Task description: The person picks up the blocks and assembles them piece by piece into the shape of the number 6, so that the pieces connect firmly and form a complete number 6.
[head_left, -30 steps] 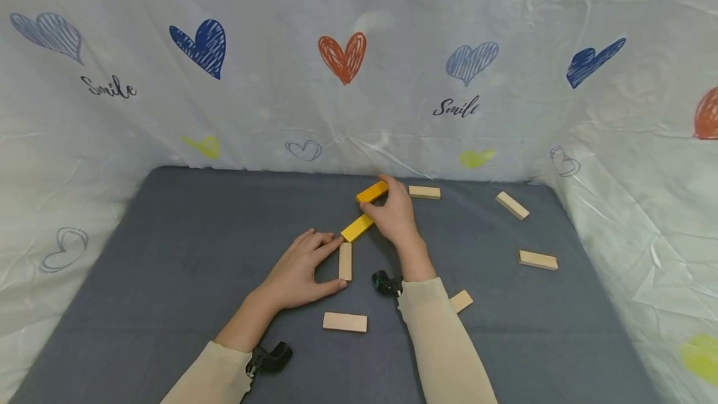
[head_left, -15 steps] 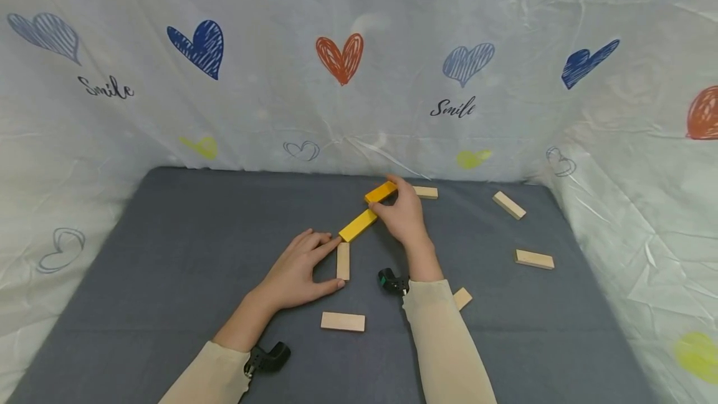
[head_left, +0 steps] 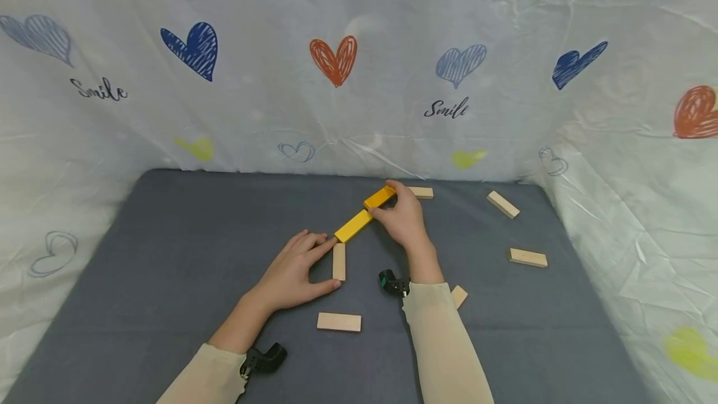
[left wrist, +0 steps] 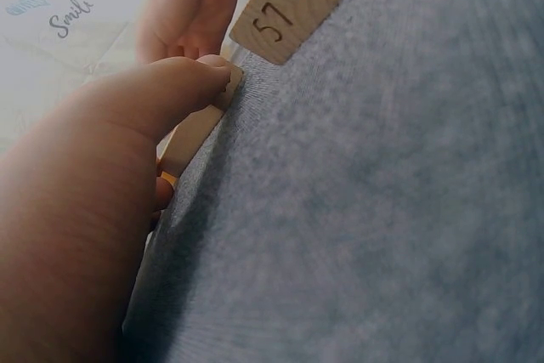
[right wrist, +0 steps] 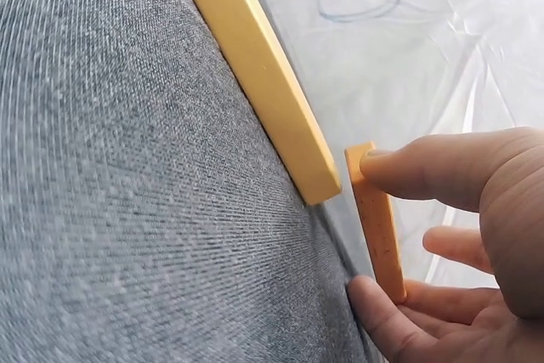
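Two blocks lie end to end on the grey cloth: a plain wooden block (head_left: 339,262) and a yellow block (head_left: 353,226) slanting away to the right. Past the yellow block's far end, my right hand (head_left: 402,217) pinches an orange block (head_left: 379,197) between thumb and fingers. In the right wrist view a narrow gap separates this orange block (right wrist: 376,227) from the yellow block (right wrist: 268,82). My left hand (head_left: 294,276) rests beside the plain block with fingers extended. Its index fingertip touches near the joint with the yellow block, its thumb the near end.
Several loose wooden blocks lie about: one nearer me (head_left: 339,322), one partly behind the right sleeve (head_left: 459,297), and others at right (head_left: 528,257), far right (head_left: 503,204) and behind the right hand (head_left: 422,192). A white printed curtain (head_left: 252,111) borders the cloth.
My right hand has carried the orange block rightward along the yellow block's slant, then slightly toward me. The left hand stays beside the plain block. The head view has shifted slightly.
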Tool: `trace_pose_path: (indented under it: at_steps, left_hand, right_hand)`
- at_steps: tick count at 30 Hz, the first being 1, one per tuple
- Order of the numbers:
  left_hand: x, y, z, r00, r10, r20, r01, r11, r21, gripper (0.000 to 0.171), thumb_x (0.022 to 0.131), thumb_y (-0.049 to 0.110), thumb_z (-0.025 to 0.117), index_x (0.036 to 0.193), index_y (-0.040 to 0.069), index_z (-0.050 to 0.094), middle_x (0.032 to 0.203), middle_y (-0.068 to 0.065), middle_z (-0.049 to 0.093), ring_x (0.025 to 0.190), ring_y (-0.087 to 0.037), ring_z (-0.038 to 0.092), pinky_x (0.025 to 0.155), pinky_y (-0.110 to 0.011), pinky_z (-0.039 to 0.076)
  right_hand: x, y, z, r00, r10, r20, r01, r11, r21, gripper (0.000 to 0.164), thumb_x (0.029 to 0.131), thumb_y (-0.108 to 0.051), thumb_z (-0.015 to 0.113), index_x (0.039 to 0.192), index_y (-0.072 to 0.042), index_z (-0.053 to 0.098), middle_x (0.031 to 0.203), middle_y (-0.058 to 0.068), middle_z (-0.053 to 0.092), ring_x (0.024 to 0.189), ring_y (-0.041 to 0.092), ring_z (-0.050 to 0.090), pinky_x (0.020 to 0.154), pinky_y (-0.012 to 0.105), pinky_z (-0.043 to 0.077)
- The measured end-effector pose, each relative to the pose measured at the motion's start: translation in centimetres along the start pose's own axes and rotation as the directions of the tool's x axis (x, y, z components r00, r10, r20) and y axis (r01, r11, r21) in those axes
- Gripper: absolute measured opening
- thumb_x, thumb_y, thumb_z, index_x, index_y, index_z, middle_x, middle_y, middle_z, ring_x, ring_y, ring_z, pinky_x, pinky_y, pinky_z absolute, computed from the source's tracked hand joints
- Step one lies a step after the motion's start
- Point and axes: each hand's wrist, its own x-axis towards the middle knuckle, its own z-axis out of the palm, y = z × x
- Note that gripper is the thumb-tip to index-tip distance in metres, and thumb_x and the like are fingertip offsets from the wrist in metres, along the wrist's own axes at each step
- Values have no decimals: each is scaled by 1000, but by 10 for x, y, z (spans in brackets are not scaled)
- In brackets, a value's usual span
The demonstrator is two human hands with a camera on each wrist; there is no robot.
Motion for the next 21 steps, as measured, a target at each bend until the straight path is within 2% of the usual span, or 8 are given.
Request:
trace_pose_path:
  at_steps: [1,8,21]
  left_hand:
    - [0,0,-1,1000,2,-2,-2,1000,-2,87,92,56,85,161,12,56,150,-10,58,150,-33,48,135,-54,23]
    - [-1,1,-1,1000,1,-1,-1,1000,-2,86,92,55,86,161,12,56,150,-10,58,149,-32,48,136,-54,22]
    - [0,-1,-1,1000,19,-11,-19,1000,-6,87,92,55,86,161,11,57,149,-10,59,148,-32,50,136,-53,22]
  right_hand:
    - [0,0,0,1000,1,2,-1,1000,1,78,95,-18,86,163,-8,50,158,17,53,98,30,68,83,44,63]
    - [0,3,1,1000,-4,14,4,1000,-1,79,95,-17,86,163,-6,49,158,18,52,109,32,69,89,45,65]
    - [-1,2,1,1000,-18,22,19,999,-29,78,94,-16,87,161,-3,50,156,20,53,113,35,70,93,46,65]
